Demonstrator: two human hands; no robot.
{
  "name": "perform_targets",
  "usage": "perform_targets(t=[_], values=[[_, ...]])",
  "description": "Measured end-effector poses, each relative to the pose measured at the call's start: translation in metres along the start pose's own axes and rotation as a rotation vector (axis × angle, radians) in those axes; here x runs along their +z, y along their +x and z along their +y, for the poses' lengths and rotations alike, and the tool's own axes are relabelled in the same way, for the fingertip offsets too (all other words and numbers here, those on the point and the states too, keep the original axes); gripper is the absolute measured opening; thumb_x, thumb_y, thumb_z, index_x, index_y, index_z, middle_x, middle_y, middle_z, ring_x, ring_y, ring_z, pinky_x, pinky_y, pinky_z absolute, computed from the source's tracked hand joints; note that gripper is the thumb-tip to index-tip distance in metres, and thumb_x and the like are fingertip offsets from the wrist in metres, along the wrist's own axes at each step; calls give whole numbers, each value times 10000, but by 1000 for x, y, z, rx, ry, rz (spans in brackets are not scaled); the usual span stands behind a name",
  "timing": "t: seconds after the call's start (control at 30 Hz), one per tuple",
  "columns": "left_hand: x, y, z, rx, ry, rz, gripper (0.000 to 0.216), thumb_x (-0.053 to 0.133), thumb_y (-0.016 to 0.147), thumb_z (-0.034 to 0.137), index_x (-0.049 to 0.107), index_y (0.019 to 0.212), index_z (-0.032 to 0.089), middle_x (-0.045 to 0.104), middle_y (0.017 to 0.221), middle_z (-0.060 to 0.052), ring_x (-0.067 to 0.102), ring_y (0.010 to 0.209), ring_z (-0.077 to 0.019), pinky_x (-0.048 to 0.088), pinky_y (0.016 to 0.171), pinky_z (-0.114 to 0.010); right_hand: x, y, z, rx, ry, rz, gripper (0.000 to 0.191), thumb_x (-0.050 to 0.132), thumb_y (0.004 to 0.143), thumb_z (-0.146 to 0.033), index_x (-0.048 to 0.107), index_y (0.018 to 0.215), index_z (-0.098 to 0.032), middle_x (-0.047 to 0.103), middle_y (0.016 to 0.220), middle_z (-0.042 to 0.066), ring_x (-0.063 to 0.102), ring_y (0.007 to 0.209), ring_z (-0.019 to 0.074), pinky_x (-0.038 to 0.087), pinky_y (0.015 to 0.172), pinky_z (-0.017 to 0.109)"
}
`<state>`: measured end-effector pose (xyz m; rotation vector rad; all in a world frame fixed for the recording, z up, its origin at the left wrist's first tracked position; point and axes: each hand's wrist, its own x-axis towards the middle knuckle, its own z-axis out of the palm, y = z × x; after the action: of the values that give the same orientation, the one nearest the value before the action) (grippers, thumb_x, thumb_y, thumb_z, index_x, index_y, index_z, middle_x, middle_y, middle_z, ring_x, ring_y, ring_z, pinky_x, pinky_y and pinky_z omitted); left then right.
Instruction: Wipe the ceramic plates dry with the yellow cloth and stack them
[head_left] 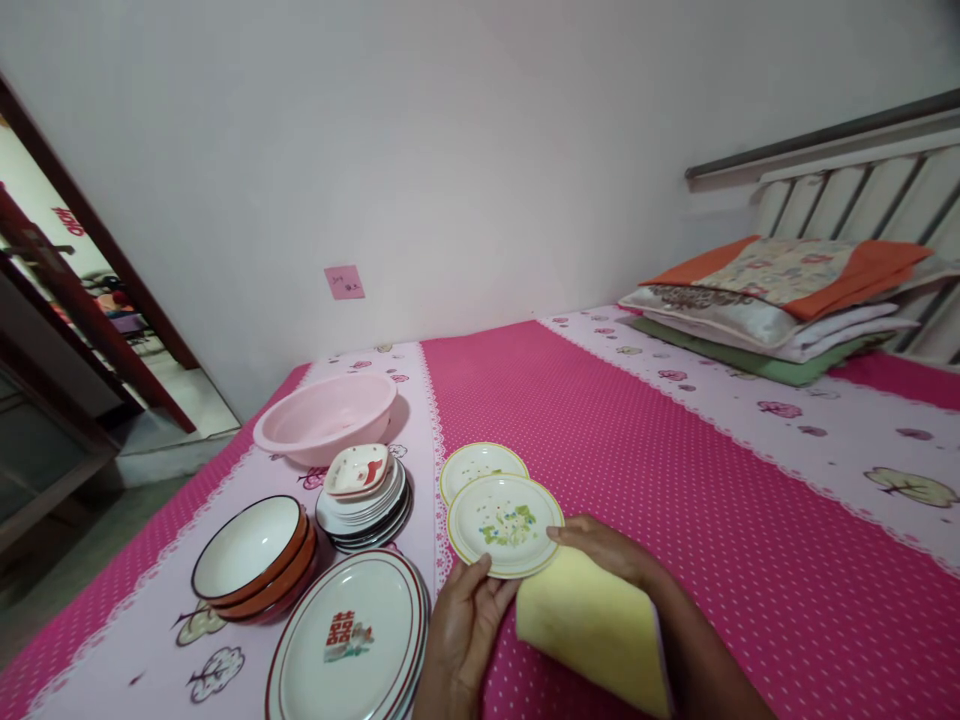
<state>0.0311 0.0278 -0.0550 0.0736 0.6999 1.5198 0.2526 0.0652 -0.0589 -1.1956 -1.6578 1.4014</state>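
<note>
A small white plate (506,525) with a yellow rim and a green floral print is held between both hands. My left hand (469,610) grips its lower left edge, thumb on top and fingers underneath. On the right edge, my right hand (592,545) pinches the rim with its thumb. A yellow cloth (592,625) hangs from my right hand, below the plate. Just behind lies a matching plate (480,465), partly covered by the held one. To the left of my left hand is a stack of large plates (352,650) with dark red rims and a red character.
Brown bowls (255,560) are stacked at left. Beside them stand small plates (367,515) topped by a square dish (358,470). A pink basin (330,415) sits near the wall. Folded bedding (780,300) lies at right by the radiator (862,210). A pink patterned cloth (675,450) covers the surface.
</note>
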Motion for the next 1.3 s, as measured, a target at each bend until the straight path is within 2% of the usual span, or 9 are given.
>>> perform_targets(t=[0.13,0.33,0.57,0.67,0.77,0.9,1.07,1.13,1.3], values=[[-1,4,2,43,33,18,481,644,871,-37,558,1342,2,722,1245,-272,675,1213,-373,555,1058,-511,11,-21,12,-20,5,73,679,861,653,-412,677,1306,-413,676,1382,74,537,1367,411,501,1089,534],[-6,10,1,96,36,-11,317,666,847,-29,686,1159,22,738,1228,-242,674,1226,-342,536,1091,-475,33,-31,10,-56,31,173,623,640,845,-501,538,1450,-390,639,1444,47,479,1438,361,435,1180,485],[-13,15,3,107,165,59,203,626,864,-9,743,1024,36,783,1110,-209,724,1136,-324,571,1044,-455,28,-14,13,-31,77,103,659,796,709,-481,615,1341,-429,677,1397,4,527,1391,376,487,1124,448],[-13,17,2,109,113,36,225,636,859,-5,740,1049,55,781,1126,-196,709,1168,-316,565,1056,-435,28,9,8,-31,122,93,573,690,807,-562,644,1325,-322,707,1345,71,604,1306,348,524,1044,416],[-12,18,-1,130,101,78,236,634,848,-25,729,1050,50,781,1116,-201,727,1130,-315,581,1031,-443,26,41,5,-4,110,57,490,567,903,-584,708,1182,-207,765,1172,134,704,1095,309,563,903,401],[-15,19,-4,152,89,87,185,631,851,-24,727,975,73,797,1055,-167,748,1080,-292,572,1043,-456,15,76,10,60,49,-11,368,681,857,-523,716,931,-164,768,885,72,701,784,213,561,736,364],[-17,24,-6,142,42,99,211,598,856,-33,713,987,86,797,1062,-152,736,1114,-282,546,1082,-452,6,87,23,78,-2,5,323,688,778,-496,665,709,-181,720,696,28,648,673,203,483,604,302],[-15,25,-6,144,-7,112,225,581,862,-45,704,996,87,792,1071,-153,713,1168,-273,543,1086,-427,7,90,25,65,-7,21,334,665,756,-499,694,755,-167,746,751,49,666,709,217,492,629,307],[-9,21,-3,157,-69,115,209,569,887,-30,705,1007,74,781,1059,-161,679,1227,-270,549,1078,-387,6,95,18,21,-9,-8,549,622,747,-534,757,1095,-131,779,1128,135,714,980,287,549,836,381]])
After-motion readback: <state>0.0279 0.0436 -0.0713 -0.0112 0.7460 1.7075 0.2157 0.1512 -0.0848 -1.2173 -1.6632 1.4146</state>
